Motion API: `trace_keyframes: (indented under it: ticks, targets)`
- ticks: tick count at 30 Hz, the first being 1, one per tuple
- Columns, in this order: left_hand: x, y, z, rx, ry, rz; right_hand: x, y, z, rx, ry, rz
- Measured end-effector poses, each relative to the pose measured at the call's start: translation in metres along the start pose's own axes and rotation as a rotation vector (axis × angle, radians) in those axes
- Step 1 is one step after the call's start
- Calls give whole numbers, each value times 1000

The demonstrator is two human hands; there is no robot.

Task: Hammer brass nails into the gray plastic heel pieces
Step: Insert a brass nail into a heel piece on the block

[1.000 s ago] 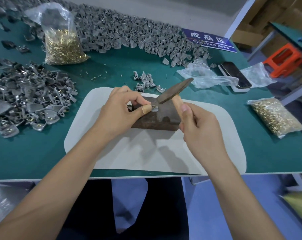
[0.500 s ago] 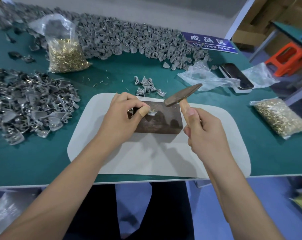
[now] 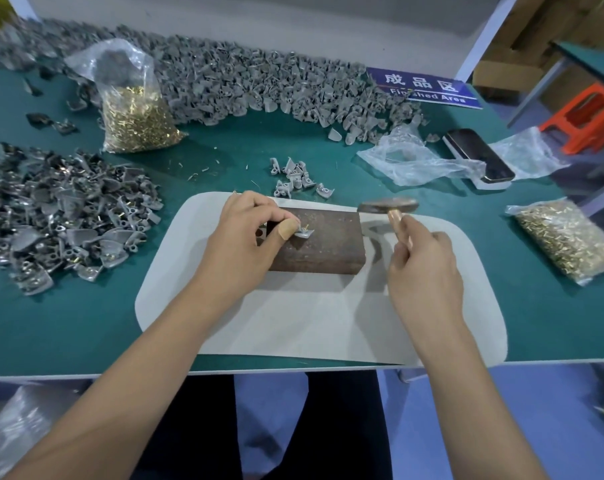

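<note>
Left hand [image 3: 245, 233]: pinches a small gray plastic heel piece [image 3: 304, 233], brass nail [image 3: 306, 226] standing in it, on top of the rusty brown metal block [image 3: 328, 240]. Right hand [image 3: 423, 268]: clenched round the wooden handle of a dark-headed hammer [image 3: 388, 205], head raised right of the block. Block sits on a white rounded mat [image 3: 293, 323], green table [image 3: 68, 323]

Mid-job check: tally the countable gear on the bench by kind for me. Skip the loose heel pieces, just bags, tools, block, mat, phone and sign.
Bags of brass nails: 2
Empty clear plastic bags: 2
Hammer: 1
Brown block: 1
White mat: 1
Phone: 1
Blue sign: 1
Total: 9
</note>
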State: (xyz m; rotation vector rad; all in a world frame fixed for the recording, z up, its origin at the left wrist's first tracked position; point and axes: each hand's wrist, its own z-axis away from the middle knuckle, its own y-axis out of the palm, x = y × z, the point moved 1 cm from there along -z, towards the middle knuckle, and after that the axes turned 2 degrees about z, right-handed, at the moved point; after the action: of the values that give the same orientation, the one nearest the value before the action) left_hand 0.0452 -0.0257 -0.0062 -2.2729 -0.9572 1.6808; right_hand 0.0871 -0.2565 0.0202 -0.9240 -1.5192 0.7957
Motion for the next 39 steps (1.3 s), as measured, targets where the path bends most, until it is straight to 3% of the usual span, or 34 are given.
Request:
trace_keyframes:
  ticks: [6,9,11,15,21,28,35,39]
  targets:
    - [-3,-1,2,-43,25,6,9,7,4,-21,17,225]
    - [-3,-13,10,-120,-4,-9,29,8,4,-195,-81,54]
    - [2,-28,19,-180,-20,-53,53,13,7,-264,-263,-112]
    - [19,-72,29,-277,-93,-142,114,43,19,-104,-548,-245]
    - [49,-147,40,-473,-170,-291,207,95,40,184,-713,-356]
    - [78,-193,34,-597,-265,-344,264,124,43,243,-727,-384]
    - [93,-192,21,-446,-255,-300,282,134,34,294,-730,-327]
    - [85,-195,23,-499,-197,-318,273,128,27,282,-692,-360]
